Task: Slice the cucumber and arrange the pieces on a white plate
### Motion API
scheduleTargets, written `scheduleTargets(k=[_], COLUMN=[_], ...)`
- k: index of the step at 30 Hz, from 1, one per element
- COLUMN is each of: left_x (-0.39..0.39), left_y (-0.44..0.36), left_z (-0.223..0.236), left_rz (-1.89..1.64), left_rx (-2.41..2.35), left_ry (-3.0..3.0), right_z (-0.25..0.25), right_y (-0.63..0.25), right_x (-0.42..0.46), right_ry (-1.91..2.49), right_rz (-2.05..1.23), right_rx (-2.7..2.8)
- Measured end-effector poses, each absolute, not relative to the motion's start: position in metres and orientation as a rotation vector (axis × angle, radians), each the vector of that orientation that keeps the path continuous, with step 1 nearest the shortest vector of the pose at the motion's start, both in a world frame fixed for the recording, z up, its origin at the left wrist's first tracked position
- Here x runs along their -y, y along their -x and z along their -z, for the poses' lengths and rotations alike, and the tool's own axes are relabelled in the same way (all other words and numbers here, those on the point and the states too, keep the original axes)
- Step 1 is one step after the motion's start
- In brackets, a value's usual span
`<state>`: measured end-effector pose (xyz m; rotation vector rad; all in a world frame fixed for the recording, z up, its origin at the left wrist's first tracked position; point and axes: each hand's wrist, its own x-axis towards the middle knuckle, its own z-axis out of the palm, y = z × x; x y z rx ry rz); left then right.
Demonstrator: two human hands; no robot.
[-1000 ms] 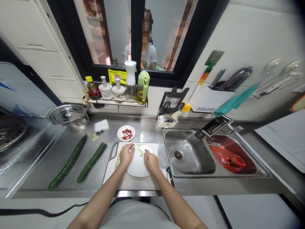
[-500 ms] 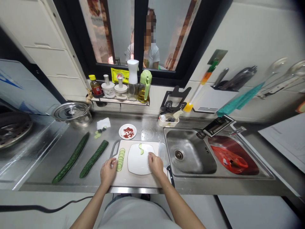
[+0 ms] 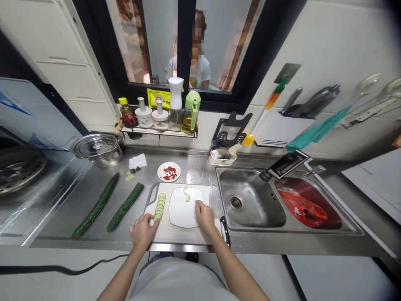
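Observation:
A white square plate (image 3: 184, 215) rests on the cutting board (image 3: 175, 238). Two cucumber slices (image 3: 187, 194) lie end to end in a curve near its top edge. Left of the plate, an overlapping row of cucumber slices (image 3: 160, 205) runs along the board. My left hand (image 3: 142, 232) is at the row's lower end, thumb and fingers apart, thumb beside the nearest slice. Over the plate's right edge is my right hand (image 3: 205, 216), its fingers curled together; whatever they pinch is hidden. A black-handled knife (image 3: 224, 230) lies at the board's right.
Two whole cucumbers (image 3: 125, 207) lie left of the board. Behind it sits a small plate (image 3: 160, 175) with red bits. A sink (image 3: 250, 200) is on the right, a lidded steel pot (image 3: 100, 152) back left. Seasoning bottles stand on a shelf (image 3: 156, 132) below the window; a person shows there.
My left hand has loosened from a pinch beside the slices to spread fingers and shifted slightly toward me. My right hand stays almost in place. The view has shifted slightly.

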<state>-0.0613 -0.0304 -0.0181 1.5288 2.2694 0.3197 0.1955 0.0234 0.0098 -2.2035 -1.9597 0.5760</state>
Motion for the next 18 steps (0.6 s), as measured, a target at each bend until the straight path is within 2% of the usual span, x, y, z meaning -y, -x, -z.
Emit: scheduleTargets(k=[11,18], left_x=[0.036,0.019], left_y=[0.056,0.041], left_z=[0.015,-0.007], left_rz=[-0.433,-1.014], left_rx=[-2.205,-1.787], left_ry=[-1.417,-1.095], right_z=[-0.008,-0.023], right_y=[-0.199,-0.193], right_x=[-0.02,-0.023], right_ry=[2.206,2.077], right_rz=[-0.567,-0.626], right_rx=[1.968,1.831])
